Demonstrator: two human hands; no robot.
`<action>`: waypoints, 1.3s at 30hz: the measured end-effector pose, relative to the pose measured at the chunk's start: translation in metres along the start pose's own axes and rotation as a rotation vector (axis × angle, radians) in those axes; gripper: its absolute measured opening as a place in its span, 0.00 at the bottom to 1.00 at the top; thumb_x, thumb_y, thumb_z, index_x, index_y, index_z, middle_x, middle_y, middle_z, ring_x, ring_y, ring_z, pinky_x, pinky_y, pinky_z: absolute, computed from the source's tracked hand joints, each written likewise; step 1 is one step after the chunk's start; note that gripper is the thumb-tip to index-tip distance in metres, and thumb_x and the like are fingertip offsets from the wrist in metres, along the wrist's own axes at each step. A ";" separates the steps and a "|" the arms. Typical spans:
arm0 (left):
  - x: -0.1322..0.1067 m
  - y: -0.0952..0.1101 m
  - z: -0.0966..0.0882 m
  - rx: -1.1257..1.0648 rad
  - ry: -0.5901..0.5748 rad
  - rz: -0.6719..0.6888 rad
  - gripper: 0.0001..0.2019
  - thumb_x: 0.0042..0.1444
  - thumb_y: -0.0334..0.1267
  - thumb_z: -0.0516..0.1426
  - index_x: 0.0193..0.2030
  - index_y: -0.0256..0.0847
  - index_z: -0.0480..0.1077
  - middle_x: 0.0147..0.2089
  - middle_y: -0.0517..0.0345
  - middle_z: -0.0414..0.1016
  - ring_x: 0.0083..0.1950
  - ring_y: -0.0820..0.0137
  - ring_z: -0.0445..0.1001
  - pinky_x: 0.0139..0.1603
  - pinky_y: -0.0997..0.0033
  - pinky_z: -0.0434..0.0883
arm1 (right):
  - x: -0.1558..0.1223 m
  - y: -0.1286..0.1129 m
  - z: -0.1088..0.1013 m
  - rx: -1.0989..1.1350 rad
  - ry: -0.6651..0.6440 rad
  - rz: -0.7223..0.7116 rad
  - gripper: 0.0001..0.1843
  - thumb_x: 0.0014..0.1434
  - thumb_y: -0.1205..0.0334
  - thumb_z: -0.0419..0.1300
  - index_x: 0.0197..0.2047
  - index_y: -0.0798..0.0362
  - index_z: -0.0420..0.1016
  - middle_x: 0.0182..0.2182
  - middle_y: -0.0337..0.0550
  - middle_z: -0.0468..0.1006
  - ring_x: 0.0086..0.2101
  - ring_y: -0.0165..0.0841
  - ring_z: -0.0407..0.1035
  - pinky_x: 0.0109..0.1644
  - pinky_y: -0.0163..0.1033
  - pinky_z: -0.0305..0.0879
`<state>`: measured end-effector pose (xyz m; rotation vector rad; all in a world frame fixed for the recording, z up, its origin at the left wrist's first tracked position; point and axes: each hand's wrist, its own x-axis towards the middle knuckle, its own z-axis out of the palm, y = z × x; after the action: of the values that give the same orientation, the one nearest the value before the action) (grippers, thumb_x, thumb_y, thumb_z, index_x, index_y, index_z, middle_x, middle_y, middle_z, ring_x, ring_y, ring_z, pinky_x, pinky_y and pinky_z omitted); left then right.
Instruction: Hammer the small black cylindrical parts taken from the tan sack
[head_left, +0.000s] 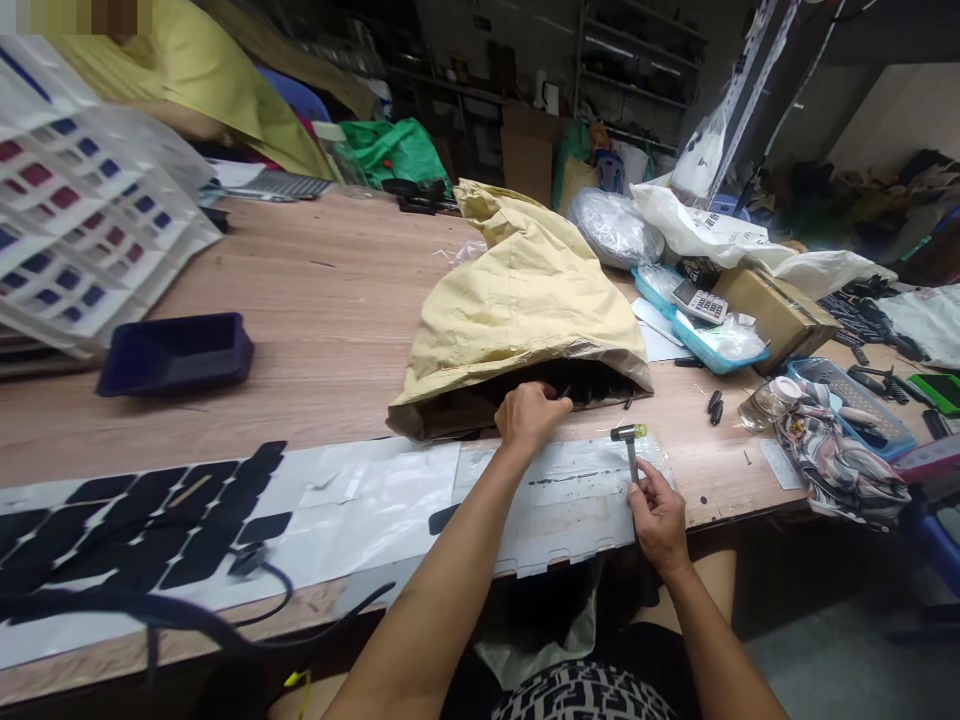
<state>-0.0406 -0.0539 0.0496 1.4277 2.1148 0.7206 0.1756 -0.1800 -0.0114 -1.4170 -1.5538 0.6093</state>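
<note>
Left hand (531, 412) at the centre of the frame, just at the dark mouth of a yellow bag (517, 300), with fingertips partly inside. Bent fingers there, but cannot tell if grasping a thing or only touching; too dark and too small to judge. Right hand (660, 510), right of the lower centre, firmly closed around the handle of a small hammer (631, 458); head free above the fingers, with dark end to the left and yellow-green end to the right.

Main relation in space: mouth of the bag directly by the left hand, and up and to the left from the right hand. Long axis of this mouth across the frame, from left to right, with opening toward the lower edge. Long axis of the hammer handle almost at a right angle to it, up the frame, with top leaning slightly left. Near the right end of the mouth, but apart from it: hammer head. Clearly nearer to the bag: left hand.

Between the bag and the near edge of the table (337, 290), in the lower centre: a pale board (570, 512). In the lower left, well apart from both hands: flat black pieces (139, 512) on a white sheet (375, 500).
</note>
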 end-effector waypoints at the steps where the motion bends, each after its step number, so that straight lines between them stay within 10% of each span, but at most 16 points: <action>1: -0.009 -0.006 -0.003 -0.027 -0.028 0.035 0.13 0.46 0.45 0.63 0.39 0.47 0.81 0.36 0.54 0.82 0.41 0.58 0.78 0.36 0.66 0.66 | 0.000 0.000 0.000 0.000 -0.001 -0.001 0.23 0.63 0.59 0.58 0.59 0.60 0.74 0.25 0.36 0.69 0.23 0.28 0.63 0.27 0.34 0.62; 6: -0.055 -0.042 0.000 -0.080 -0.244 0.338 0.08 0.48 0.41 0.62 0.35 0.46 0.79 0.30 0.61 0.75 0.34 0.67 0.72 0.33 0.70 0.62 | -0.001 -0.001 -0.001 0.006 -0.001 0.020 0.24 0.63 0.59 0.58 0.59 0.59 0.74 0.26 0.37 0.71 0.24 0.29 0.64 0.27 0.33 0.64; 13: -0.066 -0.077 0.021 -0.160 -0.260 0.556 0.07 0.52 0.39 0.64 0.37 0.44 0.80 0.35 0.57 0.73 0.43 0.63 0.70 0.46 0.65 0.66 | 0.002 -0.003 -0.002 0.032 -0.016 0.040 0.24 0.63 0.57 0.59 0.59 0.59 0.74 0.25 0.36 0.69 0.24 0.29 0.63 0.27 0.33 0.64; 23: -0.066 -0.077 0.023 -0.153 -0.231 0.572 0.09 0.52 0.40 0.65 0.40 0.44 0.81 0.36 0.56 0.74 0.44 0.62 0.69 0.46 0.63 0.66 | -0.028 -0.027 -0.006 -0.054 -0.098 -0.077 0.22 0.64 0.60 0.59 0.59 0.56 0.76 0.29 0.41 0.76 0.22 0.28 0.65 0.24 0.33 0.66; 39: -0.063 -0.078 0.026 -0.179 -0.236 0.569 0.10 0.53 0.38 0.64 0.42 0.48 0.83 0.36 0.57 0.74 0.42 0.64 0.68 0.46 0.64 0.65 | -0.030 -0.048 0.003 -0.224 -0.199 -0.367 0.24 0.63 0.69 0.56 0.61 0.50 0.76 0.48 0.49 0.83 0.46 0.41 0.80 0.53 0.45 0.77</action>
<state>-0.0559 -0.1339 -0.0150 1.9228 1.4308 0.8678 0.1462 -0.2178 0.0188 -1.2114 -2.0332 0.3698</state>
